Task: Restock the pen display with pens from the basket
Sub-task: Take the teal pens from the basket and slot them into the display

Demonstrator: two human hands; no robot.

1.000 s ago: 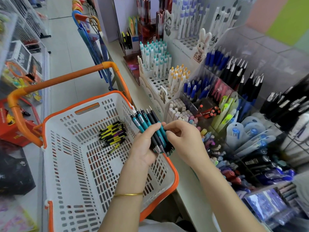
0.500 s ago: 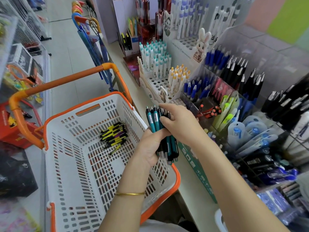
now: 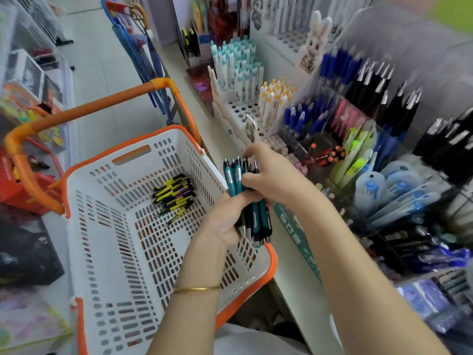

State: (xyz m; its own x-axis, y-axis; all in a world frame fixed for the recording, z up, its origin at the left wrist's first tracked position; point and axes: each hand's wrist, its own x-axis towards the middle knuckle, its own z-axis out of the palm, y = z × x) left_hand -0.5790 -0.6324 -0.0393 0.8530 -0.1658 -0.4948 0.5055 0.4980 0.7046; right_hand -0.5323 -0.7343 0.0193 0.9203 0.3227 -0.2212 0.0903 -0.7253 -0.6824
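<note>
Two hands met at the centre of the frame, over the near right corner of the basket (image 3: 272, 261). Nearest, the left hand (image 3: 225, 222), a thin gold bangle (image 3: 195, 290) on its wrist, was closed tight around the lower half of a bundle of teal and black pens (image 3: 253, 213). The bundle stood nearly upright in the frame, with its writing tips pointing down toward the basket's orange rim and its clicker ends pointing up.

The right hand (image 3: 272, 183), its forearm running off to the lower right, lay over the upper half of the bundle. Its fingers (image 3: 252, 150) were curled onto the pens, with the forefinger lifted free; whether it pinched one pen or several could not be told.

Left of centre, a loose heap of yellow-and-black pens (image 3: 174, 193) lay on the basket floor, well apart from both hands.

Beyond the hands, toward the upper right, stood the pen display (image 3: 240, 108), a white perforated stand with teal-capped pens (image 3: 238, 65), yellow-capped pens (image 3: 275, 98) and bare holes. Those holes lay just above the right hand, roughly in line with the bundle's long axis. The right hand therefore looked the nearer one to lift a pen up and away, clicker end uppermost, while the left held the rest.
</note>
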